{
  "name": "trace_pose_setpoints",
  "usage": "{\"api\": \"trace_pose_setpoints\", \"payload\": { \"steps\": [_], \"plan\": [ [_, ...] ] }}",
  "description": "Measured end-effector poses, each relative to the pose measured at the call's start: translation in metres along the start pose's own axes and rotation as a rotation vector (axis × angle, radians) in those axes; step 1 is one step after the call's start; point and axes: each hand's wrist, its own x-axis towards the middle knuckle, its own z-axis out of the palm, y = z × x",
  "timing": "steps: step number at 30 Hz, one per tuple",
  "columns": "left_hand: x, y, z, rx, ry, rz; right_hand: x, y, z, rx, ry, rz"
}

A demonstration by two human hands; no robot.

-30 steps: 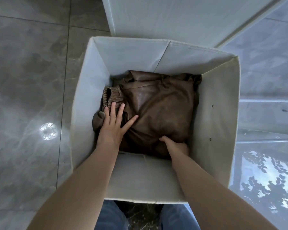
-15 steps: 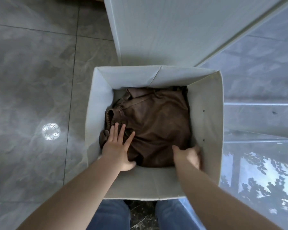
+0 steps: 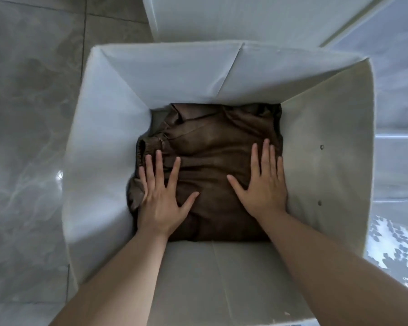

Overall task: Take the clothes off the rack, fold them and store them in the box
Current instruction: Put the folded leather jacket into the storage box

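A folded brown garment (image 3: 212, 147) with an elastic cuff at its left lies at the bottom of a tall white fabric box (image 3: 104, 137). Both my forearms reach down into the box. My left hand (image 3: 161, 198) lies flat on the garment's left side, fingers spread. On the garment's right side rests my right hand (image 3: 263, 184), flat with fingers apart, close to the box's right wall. Neither hand grips the cloth. No rack is in view.
The box stands on a glossy grey tiled floor (image 3: 28, 114). A white panel (image 3: 233, 17) rises just behind the box. At the right, a pale ledge and a glass surface (image 3: 398, 243) show reflections of leaves.
The view has dropped closer into the box. My right hand came out from the garment's near right corner and now lies flat on top. My left hand stays flat on the left side.
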Motion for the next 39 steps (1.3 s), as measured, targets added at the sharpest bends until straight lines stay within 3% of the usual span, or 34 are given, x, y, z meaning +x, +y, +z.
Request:
{"api": "trace_pose_setpoints", "payload": {
  "steps": [5,7,9,11,13,15,17,22,24,26,29,34,39],
  "plan": [
    [0.006,-0.001,0.010,0.034,-0.032,0.012,0.004,0.001,0.003,0.022,-0.011,0.004],
    [0.006,0.009,-0.003,0.072,0.002,-0.009,0.002,-0.003,-0.013,0.055,0.067,-0.016],
    [0.013,0.026,-0.019,0.101,0.063,0.078,0.013,-0.012,-0.028,0.107,0.167,-0.123],
    [0.032,0.030,-0.029,0.127,0.100,0.237,0.037,-0.017,-0.037,0.128,0.165,-0.179],
    [0.053,0.015,-0.026,0.168,0.079,0.295,0.061,-0.015,-0.038,0.136,0.056,-0.034],
    [0.070,-0.007,-0.015,0.159,-0.010,0.226,0.082,-0.008,-0.037,0.171,-0.098,0.130],
    [0.077,-0.016,-0.005,0.129,-0.077,0.156,0.091,-0.008,-0.039,0.172,-0.192,0.166],
    [0.039,0.017,-0.031,0.088,0.059,0.148,0.019,-0.020,-0.044,0.190,0.071,-0.033],
    [0.004,0.030,-0.036,0.083,0.064,0.161,-0.030,-0.025,-0.034,0.163,0.022,-0.078],
    [-0.020,0.028,-0.029,0.084,0.034,0.089,-0.061,-0.026,-0.019,0.110,-0.030,0.002],
    [-0.023,0.003,-0.015,0.035,0.023,-0.029,-0.058,-0.018,-0.004,0.105,-0.109,0.068],
    [-0.011,-0.009,0.009,-0.034,-0.017,0.002,-0.042,-0.010,0.014,0.131,-0.158,0.051],
    [-0.018,-0.005,0.001,0.048,-0.082,0.011,-0.047,-0.013,0.001,0.118,-0.194,0.035]
  ]
}}
